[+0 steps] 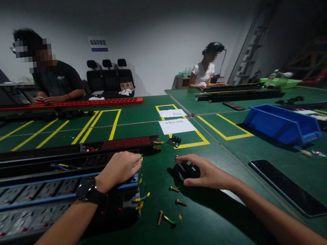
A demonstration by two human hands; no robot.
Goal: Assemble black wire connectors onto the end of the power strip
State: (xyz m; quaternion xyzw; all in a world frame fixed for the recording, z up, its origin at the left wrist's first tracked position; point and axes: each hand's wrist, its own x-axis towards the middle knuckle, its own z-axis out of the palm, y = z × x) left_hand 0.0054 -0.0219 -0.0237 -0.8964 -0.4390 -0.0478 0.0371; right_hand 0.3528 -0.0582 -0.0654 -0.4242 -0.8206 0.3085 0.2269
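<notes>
My left hand (pixel 121 168), with a black watch on its wrist, is closed over the right end of the power strips. A tiny yellowish tip shows at its fingers; what they hold is mostly hidden. Grey-faced power strips (pixel 34 192) with blue edges lie under and beside that forearm, yellow-green wire ends (pixel 143 197) sticking out on the right. My right hand (pixel 205 172) curls its thumb and fingers around a black plastic part (pixel 184 171) on the table. A small brass-coloured piece shows at its index fingertip. Several brass bolts (pixel 181 202) and a short green wire (pixel 171 220) lie in front.
A phone (pixel 288 187) and a blue bin (pixel 282 124) stand to the right. Paper labels (pixel 177 125) lie ahead, near a small black plate (pixel 173 141). A long red rail (pixel 92 102) crosses the far left. Two people (pixel 58 80) work across the tables.
</notes>
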